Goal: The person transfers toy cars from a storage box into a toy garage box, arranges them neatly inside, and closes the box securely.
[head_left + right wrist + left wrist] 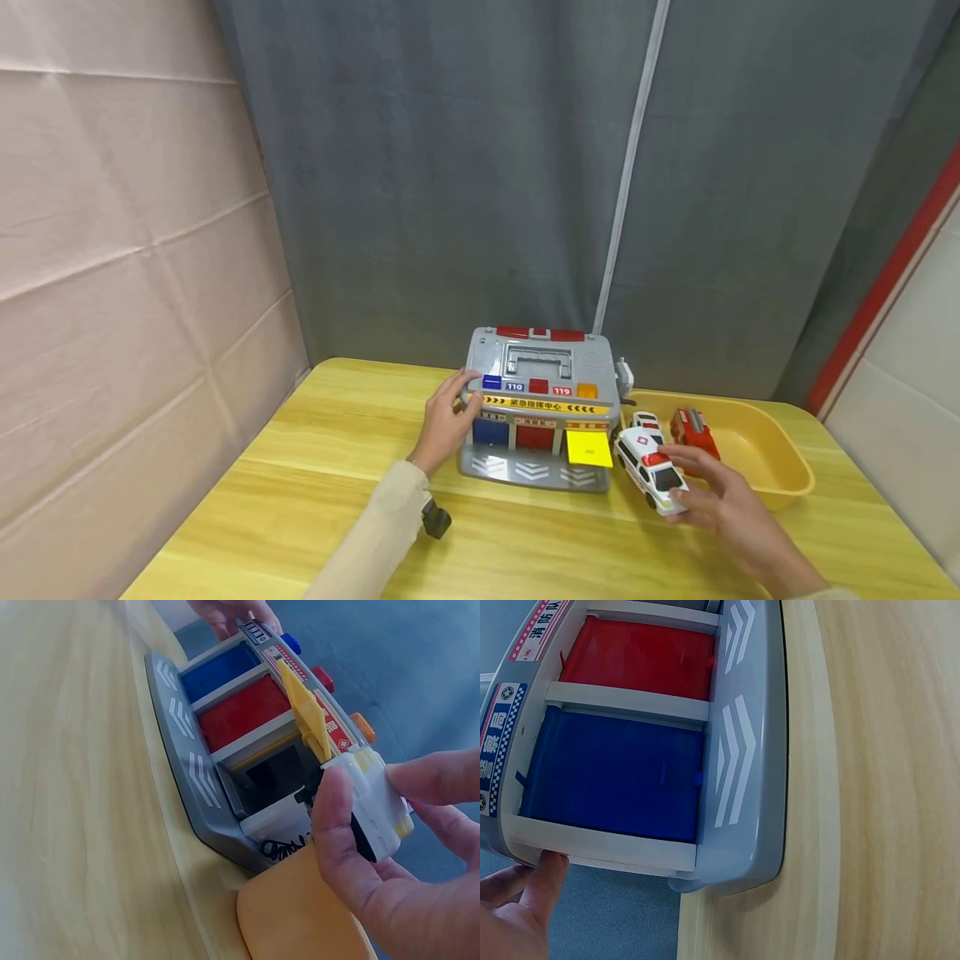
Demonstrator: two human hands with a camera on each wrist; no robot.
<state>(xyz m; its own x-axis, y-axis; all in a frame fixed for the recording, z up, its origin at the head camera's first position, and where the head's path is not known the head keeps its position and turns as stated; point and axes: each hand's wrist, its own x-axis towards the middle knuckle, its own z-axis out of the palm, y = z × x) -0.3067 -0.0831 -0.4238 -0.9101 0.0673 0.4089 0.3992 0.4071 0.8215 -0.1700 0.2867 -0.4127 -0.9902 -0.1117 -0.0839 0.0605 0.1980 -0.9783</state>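
Observation:
A grey toy garage [542,360] stands on the table, its blue door [611,776] and red door [637,658] down and its yellow door [589,448] swung up, showing a dark bay [279,780]. Against the garage's left side rests my left hand [444,423], thumb near the front corner and other fingers at the roof edge. My right hand [723,508] grips a white toy ambulance [649,468] with a red roof light, between thumb and fingers. The ambulance is just right of the yellow door, above the near-left rim of the bin.
Right of the garage sits a yellow plastic bin [772,458] with a red toy fire truck [693,432] and another white toy car [647,423] in it. A coiled black cord [283,849] lies by the garage's side. A grey curtain [450,183] hangs behind the table.

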